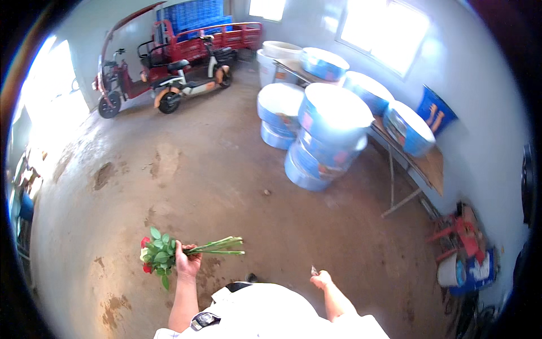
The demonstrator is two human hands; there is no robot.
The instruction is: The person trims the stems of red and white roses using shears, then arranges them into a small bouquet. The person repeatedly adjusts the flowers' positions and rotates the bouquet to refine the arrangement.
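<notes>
My left hand (186, 263) is closed round a small bunch of roses (161, 253) by its green stems, just below the leaves. The red and pale blooms lie to the left, and the bare cut stems stick out to the right, roughly level. My right hand (322, 279) is held low in front of me, apart from the flowers. Its fingers are closed on a small, greyish-tipped object (314, 271), too small to name.
Stacked blue-and-white round tubs (333, 113) stand ahead, beside a long table (415, 161) bearing more tubs. A red cargo tricycle (186, 48) and an electric scooter (195, 85) are parked at the far left. A red stool (466, 234) and white bucket (450, 270) sit at right.
</notes>
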